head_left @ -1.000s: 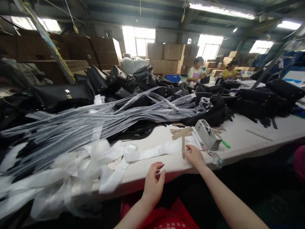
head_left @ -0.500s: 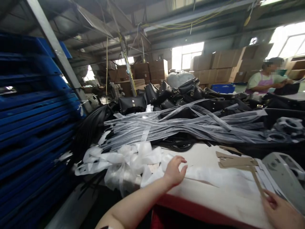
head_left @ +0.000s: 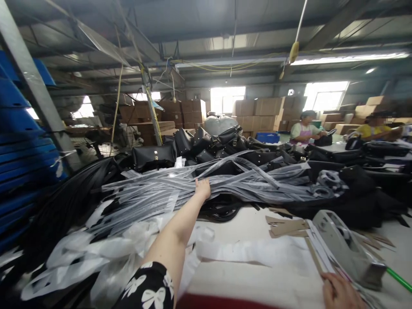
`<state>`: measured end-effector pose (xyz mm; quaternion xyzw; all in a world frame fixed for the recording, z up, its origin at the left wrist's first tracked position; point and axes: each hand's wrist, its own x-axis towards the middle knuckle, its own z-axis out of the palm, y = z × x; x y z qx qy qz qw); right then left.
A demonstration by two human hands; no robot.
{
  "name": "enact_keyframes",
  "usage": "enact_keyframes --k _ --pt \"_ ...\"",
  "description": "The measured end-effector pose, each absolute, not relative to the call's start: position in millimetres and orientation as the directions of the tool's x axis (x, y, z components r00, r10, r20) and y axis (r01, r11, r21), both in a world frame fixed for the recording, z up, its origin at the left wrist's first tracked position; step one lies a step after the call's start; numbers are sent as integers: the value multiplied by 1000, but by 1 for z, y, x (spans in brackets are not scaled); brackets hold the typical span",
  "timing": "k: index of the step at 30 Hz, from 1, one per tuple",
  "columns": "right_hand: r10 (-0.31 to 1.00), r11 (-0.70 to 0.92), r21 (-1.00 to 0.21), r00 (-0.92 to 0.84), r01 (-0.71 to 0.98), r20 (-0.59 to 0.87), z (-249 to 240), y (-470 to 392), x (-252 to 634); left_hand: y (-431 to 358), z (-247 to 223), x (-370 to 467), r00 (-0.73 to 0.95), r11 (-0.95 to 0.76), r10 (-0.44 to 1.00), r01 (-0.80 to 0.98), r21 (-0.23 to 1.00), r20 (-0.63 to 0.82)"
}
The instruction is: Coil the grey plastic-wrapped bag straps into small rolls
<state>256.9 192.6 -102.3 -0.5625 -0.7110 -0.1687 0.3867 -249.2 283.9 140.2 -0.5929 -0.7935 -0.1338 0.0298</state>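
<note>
My left hand [head_left: 203,189] reaches out over a long pile of grey strips [head_left: 257,171] in translucent wrapping and touches its near part. The thumb stands apart from the fingers, whose tips are partly lost among the strips. At the bottom right, my right hand [head_left: 343,292] lies on the table with curled fingers, at the near end of a narrow brown strip [head_left: 313,255]. Whatever those fingers hold, if anything, is hidden. Crumpled white translucent film [head_left: 96,253] lies below and left of my left arm. A white sheet [head_left: 254,251] is spread between the hands.
Black bags [head_left: 154,156] are heaped behind the strips. A grey tape dispenser [head_left: 349,249] stands right, near brown card pieces [head_left: 286,225] and a green stick [head_left: 399,279]. Blue stacked panels [head_left: 25,159] and a metal post [head_left: 38,86] rise left. Two people [head_left: 304,128] work farther back.
My left hand has moved forward from above the white film onto the grey strips. The view has turned right, bringing a second person into sight. My right hand stays beside the brown strip.
</note>
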Motion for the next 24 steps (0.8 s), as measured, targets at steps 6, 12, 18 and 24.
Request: enact_keyframes --k 6,12,18,24 --pt "779 215 -334 45 918 626 -79 182 244 228 147 -183 -87 61 971 991 123 223" --pt "957 115 -841 170 528 237 -4 156 174 128 111 -75 272 -326 928 923 202 256" --pt "856 -497 -773 -367 -394 -363 58 153 131 54 68 -16 504 -551 835 758 350 222" --pt "935 -337 -844 -252 -417 -250 99 153 173 42 55 -33 549 -484 835 765 425 -38"
